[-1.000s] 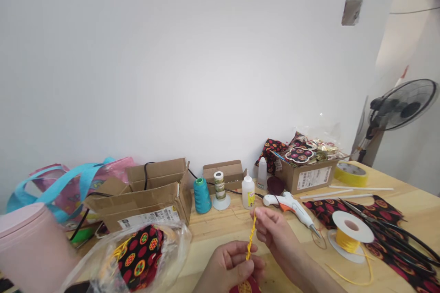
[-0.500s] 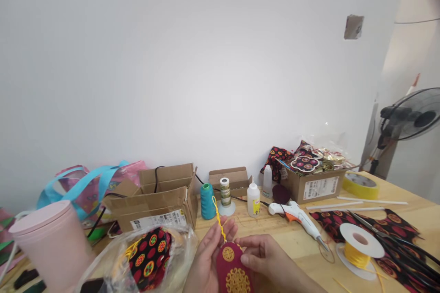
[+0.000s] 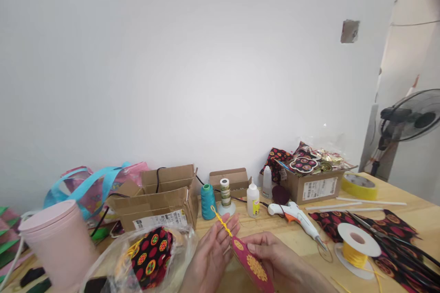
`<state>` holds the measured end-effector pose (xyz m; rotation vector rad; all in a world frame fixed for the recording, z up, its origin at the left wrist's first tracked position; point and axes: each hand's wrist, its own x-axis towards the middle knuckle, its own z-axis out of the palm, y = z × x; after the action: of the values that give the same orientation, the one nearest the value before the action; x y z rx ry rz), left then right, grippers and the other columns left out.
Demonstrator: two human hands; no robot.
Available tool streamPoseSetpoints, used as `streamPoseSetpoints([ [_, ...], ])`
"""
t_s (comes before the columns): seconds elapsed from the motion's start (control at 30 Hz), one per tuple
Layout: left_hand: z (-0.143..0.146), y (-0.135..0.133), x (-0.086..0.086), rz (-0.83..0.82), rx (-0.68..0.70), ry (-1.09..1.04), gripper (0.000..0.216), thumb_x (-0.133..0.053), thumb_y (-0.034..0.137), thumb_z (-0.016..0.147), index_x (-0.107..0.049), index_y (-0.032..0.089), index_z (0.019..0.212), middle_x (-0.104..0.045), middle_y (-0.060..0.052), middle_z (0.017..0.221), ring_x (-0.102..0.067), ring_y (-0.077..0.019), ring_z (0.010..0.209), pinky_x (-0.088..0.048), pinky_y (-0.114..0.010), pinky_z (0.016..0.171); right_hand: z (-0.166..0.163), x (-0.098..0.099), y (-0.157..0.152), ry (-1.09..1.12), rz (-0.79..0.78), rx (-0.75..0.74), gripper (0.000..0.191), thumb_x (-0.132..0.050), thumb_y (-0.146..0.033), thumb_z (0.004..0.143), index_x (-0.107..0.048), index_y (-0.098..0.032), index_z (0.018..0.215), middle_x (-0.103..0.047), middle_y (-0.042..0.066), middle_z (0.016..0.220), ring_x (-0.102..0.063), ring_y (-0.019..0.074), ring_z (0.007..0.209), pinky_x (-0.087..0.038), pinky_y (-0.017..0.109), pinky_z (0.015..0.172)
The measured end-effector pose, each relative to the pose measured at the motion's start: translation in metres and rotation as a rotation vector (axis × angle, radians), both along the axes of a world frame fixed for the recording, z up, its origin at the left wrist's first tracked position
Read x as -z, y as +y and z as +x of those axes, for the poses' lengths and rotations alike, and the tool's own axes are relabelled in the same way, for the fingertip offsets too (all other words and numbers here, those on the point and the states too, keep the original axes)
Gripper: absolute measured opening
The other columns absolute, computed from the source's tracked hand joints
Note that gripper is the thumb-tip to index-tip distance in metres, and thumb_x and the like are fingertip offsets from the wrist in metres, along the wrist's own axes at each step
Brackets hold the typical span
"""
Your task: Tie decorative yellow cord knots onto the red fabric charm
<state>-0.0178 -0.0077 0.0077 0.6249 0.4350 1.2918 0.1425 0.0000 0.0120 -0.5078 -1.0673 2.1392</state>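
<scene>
A magenta-red embroidered sachet [image 3: 253,266] with gold round patterns is tilted between my hands, its narrow side partly turned toward me. My right hand [image 3: 275,256] pinches its right edge, thumb on the front and fingers behind. From its top rises a twisted yellow cord loop [image 3: 221,222], pointing up and left. Beside the sachet, my left hand [image 3: 213,249] lies palm up with its fingers stretched out, behind the cord. Whether the left fingers touch the cord is unclear. The sachet's lower end runs out of the picture.
Left stand a pink canister [image 3: 58,247], a plastic bag [image 3: 182,256] with patterned fabric, and an open carton [image 3: 151,206]. Ahead are a teal thread cone [image 3: 208,203] and a glue bottle [image 3: 253,201]. To the right lie a glue gun [image 3: 299,219], scissors [image 3: 369,226] and a yellow cord spool [image 3: 357,240].
The sachet has turned from facing me to a slanted, partly edge-on position, shifting right with my right hand. My left hand has opened away from it.
</scene>
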Motion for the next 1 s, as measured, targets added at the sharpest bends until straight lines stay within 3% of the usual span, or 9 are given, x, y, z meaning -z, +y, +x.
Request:
streamPoseSetpoints([
  [0.13,0.007,-0.007,-0.001,-0.032,-0.041,0.107,0.014,-0.052,0.017,0.073,-0.063,0.015,0.082,-0.066,-0.007,0.084,-0.058,-0.0161,0.084,-0.042,-0.027,0.077,-0.002,0.006,-0.001,0.037,-0.04,-0.062,0.014,-0.062,-0.02,0.064,-0.062,-0.006,0.068,-0.055,0.0,0.054,-0.045,0.0042,0.044,-0.03,0.015,0.044],
  [0.23,0.009,-0.006,-0.003,-0.07,-0.164,0.218,0.007,-0.06,0.018,0.067,-0.064,0.012,0.07,-0.066,-0.004,0.065,-0.059,-0.0113,0.065,-0.044,-0.021,0.065,-0.004,0.009,-0.002,-0.005,-0.087,-0.089,0.027,-0.053,-0.033,0.072,-0.061,-0.008,0.076,-0.057,0.002,0.054,-0.048,0.0067,0.044,-0.031,0.016,0.043],
  [0.37,0.007,-0.001,-0.003,-0.087,-0.282,0.296,0.009,-0.064,0.019,0.062,-0.063,0.011,0.064,-0.065,-0.004,0.065,-0.058,-0.0105,0.066,-0.044,-0.018,0.064,-0.007,0.006,-0.002,-0.034,-0.152,-0.137,0.053,-0.033,-0.054,0.075,-0.056,-0.009,0.093,-0.058,0.005,0.058,-0.051,0.0092,0.044,-0.036,0.019,0.043],
  [0.47,0.006,0.002,0.0,-0.122,-0.301,0.354,0.012,-0.066,0.019,0.059,-0.062,0.01,0.066,-0.065,-0.004,0.063,-0.058,-0.0104,0.061,-0.045,-0.018,0.059,-0.007,0.002,-0.005,0.003,-0.104,-0.182,0.051,-0.042,-0.055,0.07,-0.052,-0.014,0.099,-0.06,0.005,0.066,-0.055,0.0112,0.056,-0.039,0.019,0.049],
  [0.6,0.007,0.0,0.003,-0.105,-0.248,0.428,0.015,-0.064,0.023,0.061,-0.06,0.01,0.066,-0.065,-0.004,0.059,-0.056,-0.0101,0.05,-0.044,-0.019,0.05,-0.007,0.001,-0.009,0.015,0.077,-0.202,0.042,-0.068,-0.031,0.057,-0.055,-0.016,0.093,-0.059,0.002,0.078,-0.055,0.011,0.067,-0.039,0.02,0.061],
  [0.7,0.007,-0.002,0.001,-0.126,-0.22,0.387,0.019,-0.058,0.03,0.067,-0.058,0.011,0.071,-0.065,-0.005,0.062,-0.058,-0.013,0.053,-0.044,-0.022,0.052,-0.005,0.001,-0.009,-0.021,0.054,-0.209,0.034,-0.068,-0.02,0.056,-0.057,-0.011,0.088,-0.059,0.002,0.073,-0.056,0.011,0.064,-0.04,0.021,0.061],
  [0.87,0.005,-0.001,-0.007,-0.23,-0.138,0.25,0.037,-0.046,0.044,0.072,-0.052,0.014,0.093,-0.065,-0.008,0.078,-0.06,-0.0184,0.071,-0.045,-0.027,0.062,-0.002,-0.002,-0.007,0.026,-0.008,-0.254,0.039,-0.06,-0.035,0.066,-0.054,-0.009,0.094,-0.062,0.008,0.074,-0.058,0.0137,0.06,-0.041,0.024,0.059],
  [1.0,0.007,-0.003,-0.012,-0.264,0.002,0.166,0.05,-0.038,0.051,0.072,-0.049,0.012,0.1,-0.064,-0.01,0.082,-0.059,-0.019,0.068,-0.044,-0.029,0.061,-0.003,0.0,-0.005,0.054,-0.202,-0.273,0.06,-0.032,-0.058,0.073,-0.055,-0.006,0.091,-0.061,0.012,0.08,-0.059,0.0138,0.062,-0.042,0.022,0.056],
])
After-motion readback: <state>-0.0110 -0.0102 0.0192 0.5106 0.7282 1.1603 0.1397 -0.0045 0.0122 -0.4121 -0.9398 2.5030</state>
